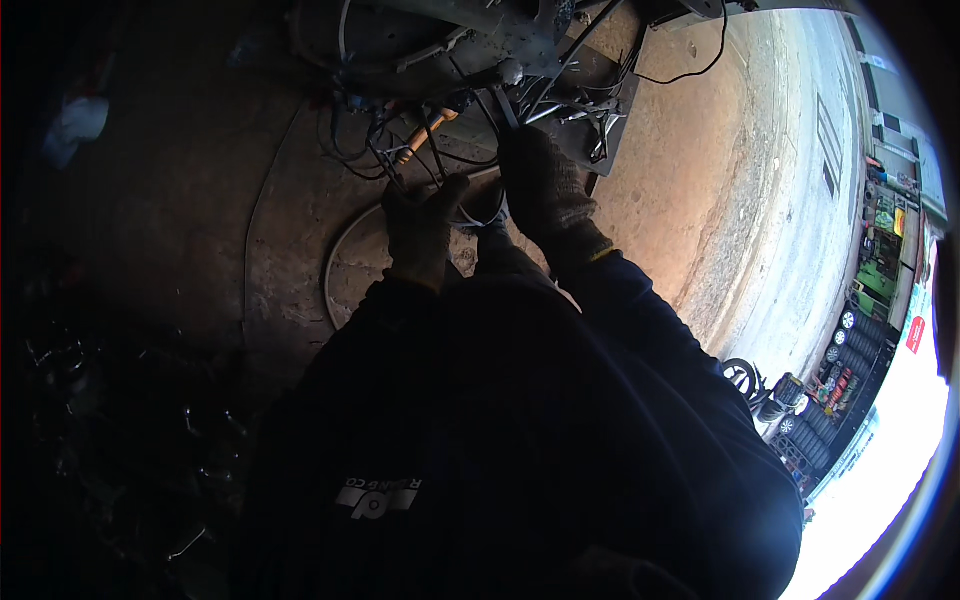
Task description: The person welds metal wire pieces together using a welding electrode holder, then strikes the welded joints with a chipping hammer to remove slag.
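Observation:
Dark work gloves cover both my hands. My right hand (545, 190) is closed around the lower end of a flat metal bar (507, 108), which slants up toward the dark metal machine (430, 60). To its left, my left hand (420, 232) is held among thin dark cables (385, 150); its fingers look bent, and what they hold is too dark to make out. Just above the left hand hangs an orange handle (428, 135), its upper end lost among the cables. Shadow hides much of the machine's underside.
A metal plate (618, 120) with several loose tools or rods (600, 125) lies right of my hands. A pale hose (328, 270) curves over the brown floor (290, 220). At far left is a whitish object (78, 125). A motorbike (765, 392) stands by the road (790, 220).

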`<move>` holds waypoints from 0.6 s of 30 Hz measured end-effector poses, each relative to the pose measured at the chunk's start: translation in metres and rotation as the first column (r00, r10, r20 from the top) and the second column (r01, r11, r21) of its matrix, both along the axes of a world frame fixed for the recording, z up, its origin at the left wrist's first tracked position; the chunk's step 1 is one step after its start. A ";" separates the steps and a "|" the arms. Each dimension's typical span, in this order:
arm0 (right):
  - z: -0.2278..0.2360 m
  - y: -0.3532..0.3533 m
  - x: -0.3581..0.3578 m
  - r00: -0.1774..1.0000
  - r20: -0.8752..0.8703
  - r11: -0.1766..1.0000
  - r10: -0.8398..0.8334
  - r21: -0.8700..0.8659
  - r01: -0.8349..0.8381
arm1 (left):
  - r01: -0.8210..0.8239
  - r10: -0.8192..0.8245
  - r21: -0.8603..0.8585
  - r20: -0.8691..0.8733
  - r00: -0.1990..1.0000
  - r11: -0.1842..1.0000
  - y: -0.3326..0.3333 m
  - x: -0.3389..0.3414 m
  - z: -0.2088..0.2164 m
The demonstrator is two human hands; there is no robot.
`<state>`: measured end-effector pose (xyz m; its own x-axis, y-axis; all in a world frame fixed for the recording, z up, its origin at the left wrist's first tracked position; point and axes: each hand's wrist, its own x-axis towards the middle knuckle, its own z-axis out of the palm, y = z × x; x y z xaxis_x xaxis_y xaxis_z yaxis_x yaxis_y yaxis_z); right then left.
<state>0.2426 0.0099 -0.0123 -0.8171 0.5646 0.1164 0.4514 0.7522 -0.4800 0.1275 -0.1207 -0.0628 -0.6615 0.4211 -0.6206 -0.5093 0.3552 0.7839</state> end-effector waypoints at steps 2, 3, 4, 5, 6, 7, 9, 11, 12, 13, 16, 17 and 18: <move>0.000 0.001 0.000 1.000 -0.025 1.000 -0.017 -0.024 0.016 | 0.009 -0.009 -0.018 -0.028 1.000 1.000 0.000 0.002 0.003; 0.001 -0.001 0.000 0.998 -0.030 0.998 -0.055 -0.042 0.054 | 0.014 -0.016 -0.038 -0.057 0.998 0.999 0.001 0.003 0.004; 0.004 -0.001 -0.001 0.995 -0.036 0.994 -0.093 -0.059 0.091 | 0.016 -0.018 -0.037 -0.057 0.998 0.999 0.001 0.002 0.004; -0.001 0.000 0.000 0.995 -0.036 0.994 -0.095 -0.058 0.093 | 0.015 -0.017 -0.042 -0.049 0.999 0.999 0.001 0.001 0.004; -0.010 0.003 0.002 0.996 -0.048 0.996 -0.075 -0.040 0.074 | 0.015 -0.017 -0.046 -0.041 0.999 0.999 0.002 0.001 0.005; -0.014 0.004 0.003 0.997 -0.060 0.998 -0.055 -0.022 0.054 | 0.016 -0.018 -0.045 -0.041 0.999 0.999 0.002 0.002 0.006; -0.003 0.003 0.000 0.997 -0.029 0.997 -0.064 -0.031 0.064 | 0.029 -0.032 -0.060 -0.048 0.998 0.998 0.001 0.001 0.011; -0.001 0.003 0.003 0.996 0.006 0.996 -0.089 -0.031 0.089 | 0.047 -0.050 -0.062 -0.052 0.997 0.997 0.002 0.000 0.011; -0.011 0.005 0.004 0.995 0.041 0.990 -0.092 -0.103 0.096 | 0.060 -0.064 -0.065 -0.057 0.996 0.996 0.003 0.001 0.012; -0.011 0.006 -0.001 0.994 0.071 0.980 -0.085 -0.176 0.096 | 0.058 -0.061 -0.065 -0.060 0.996 0.996 0.002 0.001 0.009; 0.007 0.004 0.002 0.999 -0.002 0.998 0.043 0.047 -0.043 | 0.017 -0.019 -0.036 -0.055 0.998 0.999 0.001 0.003 0.002; 0.009 0.002 -0.001 0.999 -0.001 0.998 0.041 0.046 -0.041 | 0.012 -0.012 -0.014 -0.020 1.000 1.000 0.001 0.002 0.001; 0.010 -0.003 -0.006 0.999 -0.011 0.995 -0.045 -0.091 0.044 | 0.006 -0.006 0.007 0.015 1.000 1.000 0.000 0.003 0.000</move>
